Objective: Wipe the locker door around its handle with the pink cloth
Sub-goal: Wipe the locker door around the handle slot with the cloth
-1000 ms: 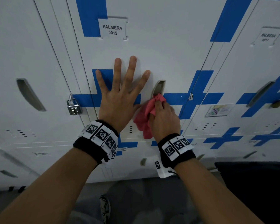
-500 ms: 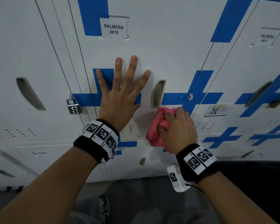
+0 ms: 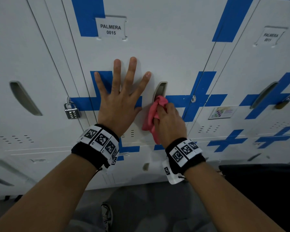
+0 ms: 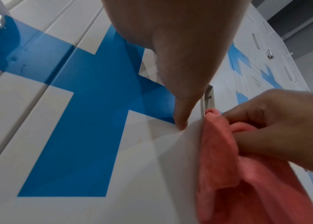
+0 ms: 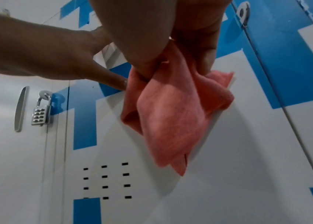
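Pink cloth (image 3: 151, 114) is bunched in the right hand (image 3: 170, 124) at the handle's (image 3: 161, 91) lower end, left hand (image 3: 119, 104) flat and splayed on the locker door (image 3: 166, 52); the loose tail could probably snag in the recess.

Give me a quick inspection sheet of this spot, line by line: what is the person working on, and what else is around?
Surface: white locker door with blue stripes, closed, labelled PALMERA 0015.
Job's things: pink cloth bunched against the door at the lower end of the recessed handle.
Clutter: padlock hanging at the door's left edge; colourful sticker on the next door.
Grippers: left hand flat on the door, fingers spread; right hand grips the cloth.
Cables: thin black cords at both wristbands.
Surroundings: more lockers either side, grey floor, a shoe below.
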